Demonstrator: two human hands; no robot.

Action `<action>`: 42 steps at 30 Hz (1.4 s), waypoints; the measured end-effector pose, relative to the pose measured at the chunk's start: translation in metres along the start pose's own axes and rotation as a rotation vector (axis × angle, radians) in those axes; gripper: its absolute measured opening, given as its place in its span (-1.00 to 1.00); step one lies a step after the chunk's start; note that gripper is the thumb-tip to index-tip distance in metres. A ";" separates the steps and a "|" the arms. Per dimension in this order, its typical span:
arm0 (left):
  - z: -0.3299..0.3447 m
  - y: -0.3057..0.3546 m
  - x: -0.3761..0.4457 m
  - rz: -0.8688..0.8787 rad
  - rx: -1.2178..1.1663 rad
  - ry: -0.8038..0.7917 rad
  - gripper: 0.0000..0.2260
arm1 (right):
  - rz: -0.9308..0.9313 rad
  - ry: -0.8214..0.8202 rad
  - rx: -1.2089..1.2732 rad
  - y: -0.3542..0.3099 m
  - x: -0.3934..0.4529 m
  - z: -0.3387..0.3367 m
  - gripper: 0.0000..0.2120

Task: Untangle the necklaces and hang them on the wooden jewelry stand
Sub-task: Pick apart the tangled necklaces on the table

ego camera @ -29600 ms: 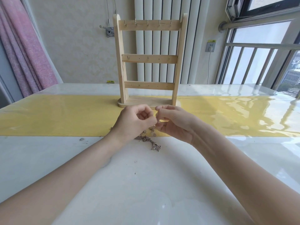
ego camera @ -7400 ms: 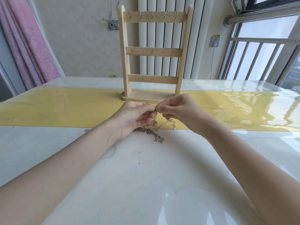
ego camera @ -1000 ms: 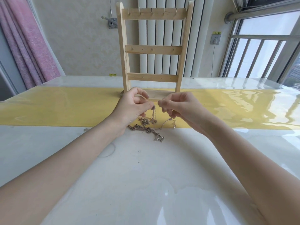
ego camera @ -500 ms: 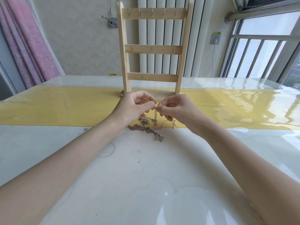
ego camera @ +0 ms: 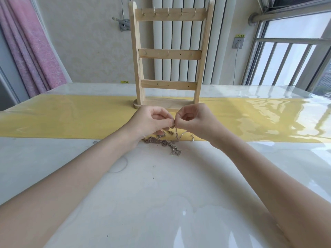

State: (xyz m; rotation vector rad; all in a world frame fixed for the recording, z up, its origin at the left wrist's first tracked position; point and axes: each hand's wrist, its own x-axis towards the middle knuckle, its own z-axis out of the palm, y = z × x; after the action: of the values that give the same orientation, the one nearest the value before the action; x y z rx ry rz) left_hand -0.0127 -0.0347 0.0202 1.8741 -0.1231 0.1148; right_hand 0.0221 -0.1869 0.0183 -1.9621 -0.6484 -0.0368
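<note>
Head view: untangling in hand, nothing yet hung. Left hand (ego camera: 152, 120) and right hand (ego camera: 194, 122) fingertip to fingertip, each pinching a strand of the necklaces (ego camera: 163, 141), remainder heaped on the desk (ego camera: 161, 203) at 6 o'clock beneath. Wooden jewelry stand (ego camera: 170, 56) at 12, hooks bare. Next, probably: teasing one chain free. Yellow runner (ego camera: 71, 119), radiator (ego camera: 180, 72), pink curtain (ego camera: 30, 51), window (ego camera: 293, 51).

The left hand (ego camera: 152, 120) and the right hand (ego camera: 195, 122) meet fingertip to fingertip, both pinching a thin chain that hangs down to the tangled necklaces (ego camera: 164, 143) on the desk (ego camera: 161, 194). Behind stands the wooden jewelry stand (ego camera: 170, 56), its hooks bare.
</note>
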 end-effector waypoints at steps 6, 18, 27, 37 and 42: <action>-0.010 -0.002 0.000 -0.221 -0.119 -0.239 -0.91 | -0.136 -0.068 -0.216 -0.004 0.000 0.004 -0.80; -0.009 -0.002 0.001 -0.350 -0.417 -0.319 -0.91 | -0.277 -0.034 -0.249 -0.016 -0.002 0.007 -0.69; -0.005 -0.003 0.001 -0.325 -0.355 -0.184 -0.83 | -0.303 0.026 -0.214 -0.016 -0.001 0.006 -0.71; -0.005 0.009 0.000 -0.155 -0.399 -0.143 -0.88 | -0.032 -0.090 0.360 -0.001 0.000 -0.003 -0.86; -0.005 0.009 0.000 -0.227 -0.486 -0.162 -0.90 | -0.019 -0.088 0.375 -0.003 -0.001 -0.001 -0.90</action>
State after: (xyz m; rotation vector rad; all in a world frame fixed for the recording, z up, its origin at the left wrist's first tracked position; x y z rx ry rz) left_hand -0.0140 -0.0322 0.0301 1.3980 -0.0427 -0.2076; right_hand 0.0196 -0.1870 0.0206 -1.6027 -0.6776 0.1505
